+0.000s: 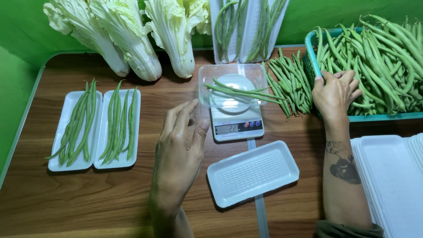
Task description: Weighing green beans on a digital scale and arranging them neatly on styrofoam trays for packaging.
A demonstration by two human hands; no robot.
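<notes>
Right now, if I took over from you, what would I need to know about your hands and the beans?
Left hand: empty, open, hovering above the table beside the scale.
Right hand: resting on the green beans in the teal crate, grip not closed on any that I can see.
On the scale: a clear tub holding a few long beans.
Done: two white trays of beans sit filled at the left.
Left: one empty white tray in front of the scale, a stack of empty trays at the right, a loose bean pile beside the crate.
</notes>
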